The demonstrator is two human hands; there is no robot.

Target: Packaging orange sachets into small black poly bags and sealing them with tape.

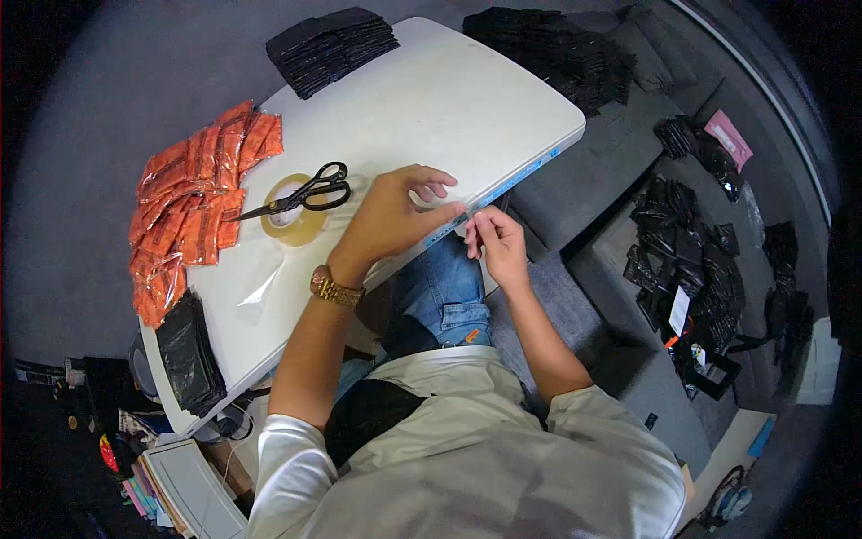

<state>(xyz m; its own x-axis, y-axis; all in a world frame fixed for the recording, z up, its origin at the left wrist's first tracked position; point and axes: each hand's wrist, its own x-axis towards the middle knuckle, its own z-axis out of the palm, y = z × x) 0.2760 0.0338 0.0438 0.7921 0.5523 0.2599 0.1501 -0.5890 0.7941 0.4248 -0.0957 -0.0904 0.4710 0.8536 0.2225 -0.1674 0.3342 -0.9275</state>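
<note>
My left hand (pixel 397 212) is above the near edge of a white table (pixel 465 101), a gold-coloured watch (pixel 334 288) on its wrist. Its fingers curl loosely apart from the thumb, whose tip is at the table edge. I see nothing held in it. Just off that edge is my right hand (pixel 504 246), thumb and fingertips drawn together; whether anything thin is between them is unclear. Along the edge runs a blue strip (pixel 518 176) bearing markings. Left of my hands, black-handled scissors (pixel 326 191) lie across a roll of clear tape (pixel 296 234).
Orange plastic-wrapped packets (pixel 185 182) cover the table's left side, beside a stack of black plastic bags (pixel 190 357). A pile of black packets (pixel 333 47) sits at the far edge. More black packets (pixel 693 249) lie on a grey sofa (pixel 572 168) at right.
</note>
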